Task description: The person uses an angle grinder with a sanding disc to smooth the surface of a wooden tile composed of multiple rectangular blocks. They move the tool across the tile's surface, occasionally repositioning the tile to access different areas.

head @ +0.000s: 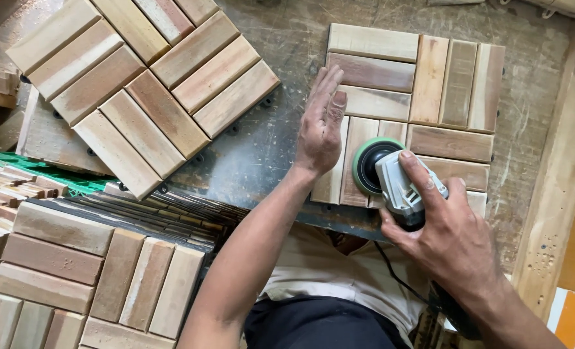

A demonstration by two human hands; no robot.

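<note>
A square wooden slat tile (pixel 430 84) lies flat on a worn grey workbench (pixel 268 155). My left hand (pixel 321 126) rests flat, fingers together, on the tile's left edge and presses on its slats. My right hand (pixel 452 236) grips a grey electric sander (pixel 401 184) by its body. The sander's round green-rimmed pad (pixel 368 165) sits on the tile's lower slats, right beside my left wrist. A black cord (pixel 397 274) trails from the sander toward my lap.
Another slat tile (pixel 145 84) lies tilted on the bench's upper left. A pile of tiles (pixel 87 278) stands at the lower left, over a green plastic grid (pixel 42 169). A wooden rail (pixel 556 187) runs along the right side, with an orange and white object (pixel 572 317) below it.
</note>
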